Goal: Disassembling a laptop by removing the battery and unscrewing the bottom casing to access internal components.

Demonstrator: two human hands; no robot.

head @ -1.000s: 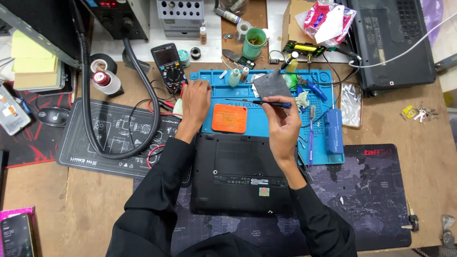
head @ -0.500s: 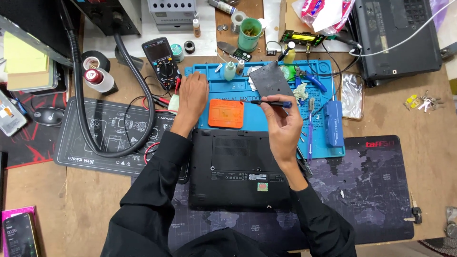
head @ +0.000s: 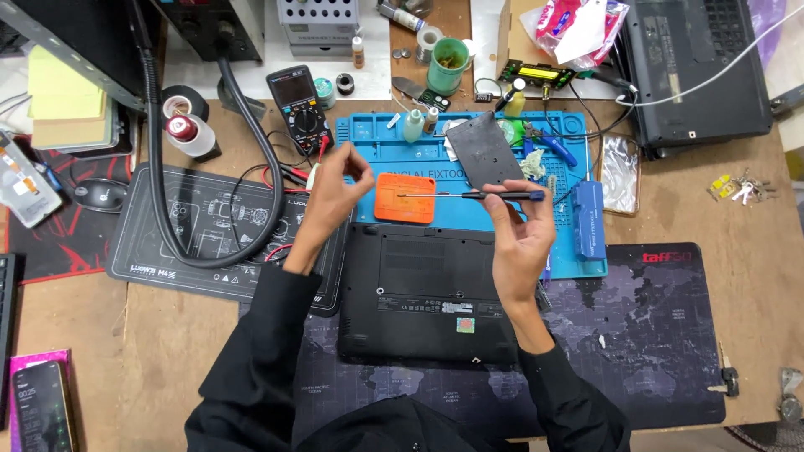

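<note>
A black laptop [head: 427, 293] lies upside down in front of me, its base facing up. My right hand [head: 519, 238] holds a thin screwdriver [head: 473, 195] level above the laptop's far edge, its tip pointing left over an orange square pad [head: 404, 198]. My left hand [head: 335, 197] hovers left of the pad with fingertips pinched together; what they hold is too small to tell. A dark grey cover plate [head: 484, 151] leans on the blue repair mat [head: 469, 138] behind the screwdriver.
A multimeter [head: 297, 105] with red leads sits at the mat's left. A black hose [head: 243, 151] loops over a dark work mat [head: 193, 234]. A green cup [head: 448, 63], small bottles, a blue case [head: 589, 219], a second laptop [head: 695, 67] and a phone [head: 38, 406] surround the area.
My left hand lifted off the blue mat and drew back toward me with fingers pinched. My right hand raised the screwdriver slightly; the view shifted a little.
</note>
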